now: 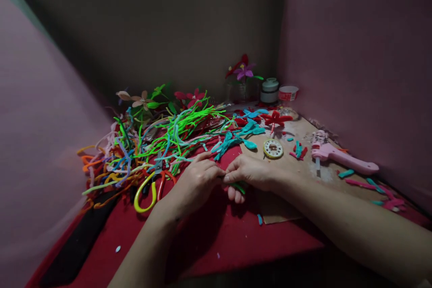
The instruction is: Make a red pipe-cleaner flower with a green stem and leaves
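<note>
Plainly holding a green fuzzy piece (239, 188) in the right hand (251, 173), under the thumb and forefinger and above the curled lower fingers (236, 195). Showing only a short length, slanting from upper left, near the meeting fingertips, down to lower right; cannot see the rest beneath the hand. Nearer, then, to the right hand, enclosed by a nearly closed grasp, and just to the right of the left hand (203, 174). Meeting the right thumb and forefinger with the left fingertips, back of the hand upward and fingers bent; cannot tell whether closed on anything, with the thumb mostly hidden. Working over red cloth (236, 243), beside the near left part of a cardboard sheet (286, 209), with teal petals (225, 145) just beyond, a pile of fuzzy stems (189, 126) farther left, and a yellow looped handle (154, 194) beside the left wrist.
</note>
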Tool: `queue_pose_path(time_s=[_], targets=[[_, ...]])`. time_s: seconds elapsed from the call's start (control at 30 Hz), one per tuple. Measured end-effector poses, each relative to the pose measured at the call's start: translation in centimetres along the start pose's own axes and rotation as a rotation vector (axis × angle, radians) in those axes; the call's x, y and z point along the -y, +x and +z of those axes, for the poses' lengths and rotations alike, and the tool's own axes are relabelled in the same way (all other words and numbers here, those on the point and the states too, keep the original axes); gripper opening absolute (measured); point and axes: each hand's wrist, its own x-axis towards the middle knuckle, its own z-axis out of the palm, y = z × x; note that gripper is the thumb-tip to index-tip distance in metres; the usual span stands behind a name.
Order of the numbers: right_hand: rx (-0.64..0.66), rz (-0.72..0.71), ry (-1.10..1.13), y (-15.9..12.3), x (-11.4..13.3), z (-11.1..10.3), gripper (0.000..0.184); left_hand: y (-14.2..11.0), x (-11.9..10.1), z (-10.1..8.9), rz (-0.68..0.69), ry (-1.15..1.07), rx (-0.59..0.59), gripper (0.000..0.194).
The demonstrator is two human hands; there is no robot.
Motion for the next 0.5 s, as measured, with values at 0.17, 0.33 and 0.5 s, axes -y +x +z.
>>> queue_pose_path(time_s=[0.17,0.33,0.5], targets=[[0.039,0.022,-0.026,-0.04,-0.17,-0.52,0.012,-0.21,-0.14,0.46,-0.014,-0.007,0.047,0.023],[0.087,0.007,-0.009,-0.21,-0.02,-0.99,0.011,-0.21,0.03,0.87,0.0,0.024,0.039,0.027],[0.061,-0.07,-0.012,-0.58,0.57,-1.05,0.029,-0.21,0.08,0.82,-0.056,0.071,-0.035,0.024]])
